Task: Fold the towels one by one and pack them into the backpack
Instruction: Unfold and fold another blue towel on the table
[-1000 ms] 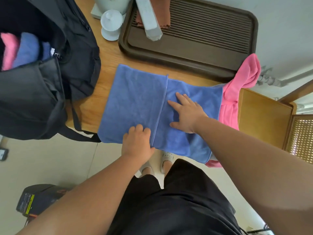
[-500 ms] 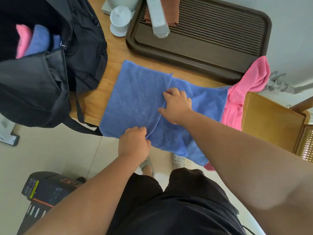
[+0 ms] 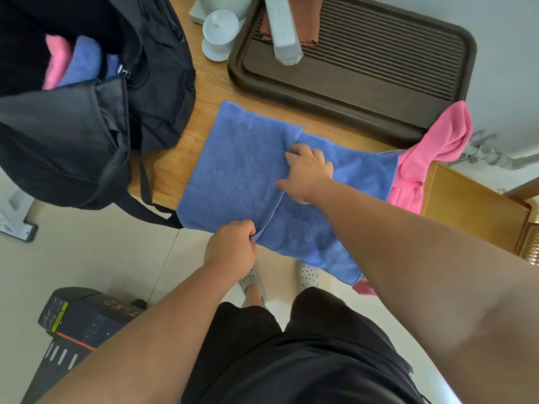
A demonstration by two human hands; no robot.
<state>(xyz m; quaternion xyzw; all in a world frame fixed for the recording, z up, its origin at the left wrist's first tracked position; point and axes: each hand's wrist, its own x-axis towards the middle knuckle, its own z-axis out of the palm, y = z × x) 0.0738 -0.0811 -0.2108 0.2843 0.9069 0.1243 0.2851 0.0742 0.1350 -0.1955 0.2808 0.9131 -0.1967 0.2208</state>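
Towel [image 3: 233,170], blue, half-folded, overhanging table [image 3: 205,91] edge, left hand [image 3: 230,249] pinching near hem, right hand [image 3: 307,173] gripping flap edge

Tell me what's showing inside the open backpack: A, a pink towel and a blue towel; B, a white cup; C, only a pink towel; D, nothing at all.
A: a packed pink towel and a packed blue towel lie side by side in the mouth of the backpack.
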